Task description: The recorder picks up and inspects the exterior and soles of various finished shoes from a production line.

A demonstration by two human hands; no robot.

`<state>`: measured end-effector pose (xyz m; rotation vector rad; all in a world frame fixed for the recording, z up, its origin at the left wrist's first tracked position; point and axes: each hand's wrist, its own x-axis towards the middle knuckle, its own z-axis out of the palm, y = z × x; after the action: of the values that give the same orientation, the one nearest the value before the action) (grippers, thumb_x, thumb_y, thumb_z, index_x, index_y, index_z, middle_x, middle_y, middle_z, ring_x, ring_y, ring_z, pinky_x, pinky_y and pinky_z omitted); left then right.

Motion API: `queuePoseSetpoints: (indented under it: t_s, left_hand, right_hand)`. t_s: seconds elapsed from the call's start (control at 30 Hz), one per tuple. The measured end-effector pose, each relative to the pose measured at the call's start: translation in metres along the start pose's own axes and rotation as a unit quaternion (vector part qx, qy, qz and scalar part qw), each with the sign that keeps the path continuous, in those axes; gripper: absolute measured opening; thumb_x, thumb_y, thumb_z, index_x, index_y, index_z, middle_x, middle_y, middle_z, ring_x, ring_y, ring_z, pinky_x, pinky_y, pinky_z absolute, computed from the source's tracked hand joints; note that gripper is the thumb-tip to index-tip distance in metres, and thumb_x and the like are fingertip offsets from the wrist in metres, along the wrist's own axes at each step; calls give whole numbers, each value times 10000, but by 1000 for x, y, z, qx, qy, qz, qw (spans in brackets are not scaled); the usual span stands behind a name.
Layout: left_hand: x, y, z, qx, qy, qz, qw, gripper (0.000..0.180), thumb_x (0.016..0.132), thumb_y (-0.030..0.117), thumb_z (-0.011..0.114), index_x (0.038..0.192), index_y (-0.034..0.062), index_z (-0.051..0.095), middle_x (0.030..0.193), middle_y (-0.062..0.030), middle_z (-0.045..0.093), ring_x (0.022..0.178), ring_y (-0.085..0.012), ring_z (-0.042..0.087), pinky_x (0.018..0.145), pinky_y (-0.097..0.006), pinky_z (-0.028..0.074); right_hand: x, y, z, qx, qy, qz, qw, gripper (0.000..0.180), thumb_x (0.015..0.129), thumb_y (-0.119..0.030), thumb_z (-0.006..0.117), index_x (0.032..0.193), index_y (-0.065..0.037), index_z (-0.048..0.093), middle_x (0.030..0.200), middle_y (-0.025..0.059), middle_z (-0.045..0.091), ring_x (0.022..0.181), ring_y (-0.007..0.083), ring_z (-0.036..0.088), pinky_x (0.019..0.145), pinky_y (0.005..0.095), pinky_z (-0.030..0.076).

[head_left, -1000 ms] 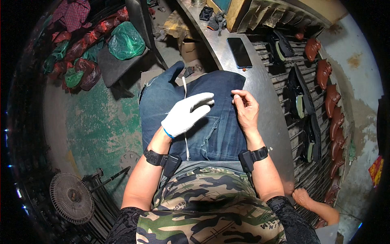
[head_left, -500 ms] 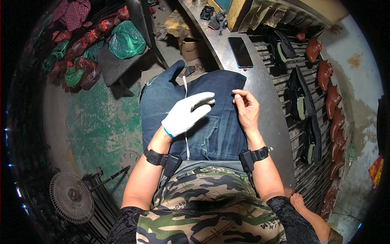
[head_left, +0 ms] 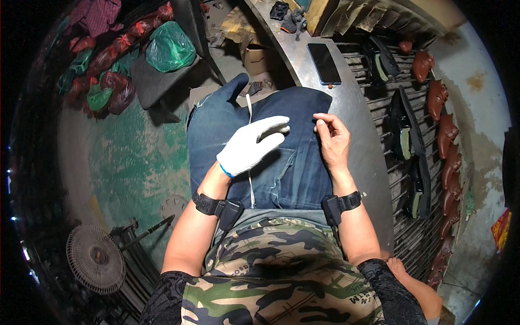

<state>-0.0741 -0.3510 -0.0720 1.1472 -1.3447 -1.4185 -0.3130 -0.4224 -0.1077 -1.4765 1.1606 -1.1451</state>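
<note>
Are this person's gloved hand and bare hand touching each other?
Apart. The head view shows it: a strip of dark blue denim is visible between the gloved left hand's fingertips and the bare right hand.

Left hand (head_left: pixel 253 145) gloved, loosely cupped; right hand (head_left: pixel 335 142) bare, half-curled; forearms (head_left: pixel 187 244) well apart, wrists (head_left: pixel 342 183) strapped.

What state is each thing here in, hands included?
Left hand: gloved, partly open, nothing visibly held.
Right hand: bare, fingers curled, anything pinched unclear.
Denim: faded, creased.
Phone: lying flat, screen dark.
Fan: spinning or stopped, unclear.
Green bag: bulging.
Black shoes: resting on slatted rack.
Brown shoes: lined up.
</note>
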Motion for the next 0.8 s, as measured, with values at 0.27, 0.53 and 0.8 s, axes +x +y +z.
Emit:
queuePoseSetpoints:
  t_s: [0.27, 0.53, 0.8]
  left_hand:
    - [0, -1, 0, -17, 2, 3, 1000, 472, 1055, 142, 634, 1493, -12, 546, 1388, -140, 679, 1295, -200, 635, 1130, -343, 463]
    - [0, 1, 0, -16, -2, -2, 1000, 477, 1052, 145, 639, 1493, -12, 546, 1391, -143, 676, 1297, -205, 633, 1134, -348, 460]
    - [1, 2, 0, -13, 5, -7, 1000, 467, 1051, 143, 643, 1485, -6, 559, 1385, -135, 680, 1292, -202, 636, 1129, -344, 463]
  right_hand:
    - [1, -1, -1, -13, -3, 3, 1000, 145, 1005, -50, 682, 1121, -37, 768, 875, -50, 678, 770, 14, 577, 695, 184, 453]
    - [1, -1, 0, -1, 0, 9, 1000, 140, 1008, -52, 683, 1119, -33, 766, 877, -45, 681, 780, 19, 590, 708, 186, 467]
    - [3, -3, 0, 6, -2, 13, 1000, 135, 1009, -48, 676, 1110, -33, 766, 852, -42, 683, 765, 23, 600, 703, 192, 475]
